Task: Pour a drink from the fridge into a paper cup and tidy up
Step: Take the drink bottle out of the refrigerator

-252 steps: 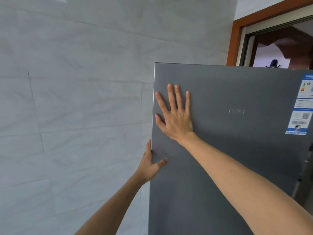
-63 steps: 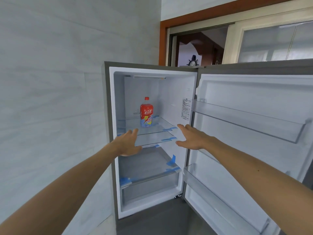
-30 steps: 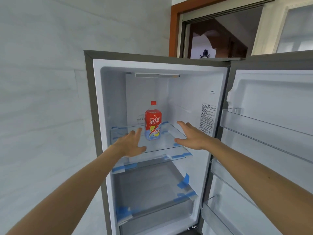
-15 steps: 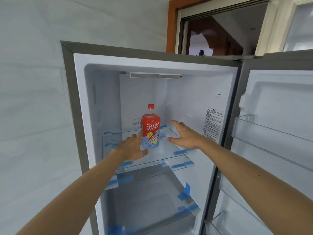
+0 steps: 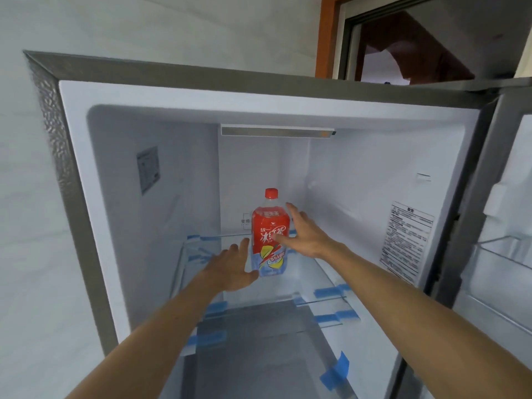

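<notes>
upright bottle (image 5: 269, 236), red cap, red label, pale blue base

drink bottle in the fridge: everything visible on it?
The bottle is clear plastic with its red cap on and a red label with white characters over a pale blue and yellow lower band. It stands upright on the upper glass shelf. The right hand flanks its right side, thumb across the label; the left hand is by its lower left. Contact cannot be told.
</notes>
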Action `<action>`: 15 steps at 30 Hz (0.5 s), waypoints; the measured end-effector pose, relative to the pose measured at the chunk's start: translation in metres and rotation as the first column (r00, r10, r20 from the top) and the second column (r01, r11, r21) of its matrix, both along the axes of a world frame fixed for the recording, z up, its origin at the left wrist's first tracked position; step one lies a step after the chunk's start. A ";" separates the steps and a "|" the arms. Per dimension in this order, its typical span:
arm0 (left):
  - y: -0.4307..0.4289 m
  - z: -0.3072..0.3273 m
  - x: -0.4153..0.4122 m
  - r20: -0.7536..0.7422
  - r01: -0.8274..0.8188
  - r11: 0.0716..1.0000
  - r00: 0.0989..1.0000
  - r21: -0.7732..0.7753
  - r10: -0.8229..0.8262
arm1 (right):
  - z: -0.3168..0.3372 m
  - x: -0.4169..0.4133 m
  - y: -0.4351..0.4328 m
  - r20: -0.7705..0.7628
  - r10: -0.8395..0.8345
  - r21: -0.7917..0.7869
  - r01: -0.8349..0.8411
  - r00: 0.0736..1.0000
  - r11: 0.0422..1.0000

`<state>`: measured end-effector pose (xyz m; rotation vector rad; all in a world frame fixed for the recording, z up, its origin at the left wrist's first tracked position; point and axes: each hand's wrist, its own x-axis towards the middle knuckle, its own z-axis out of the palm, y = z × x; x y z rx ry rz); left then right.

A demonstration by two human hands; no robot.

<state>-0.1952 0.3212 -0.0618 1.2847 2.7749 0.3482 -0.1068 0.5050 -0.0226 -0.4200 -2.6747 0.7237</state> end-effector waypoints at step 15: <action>0.026 -0.029 -0.033 0.109 -0.058 0.998 0.993 0.029 0.055 | -0.011 -0.052 0.035 -0.120 0.205 -0.421 -0.237 0.971 0.875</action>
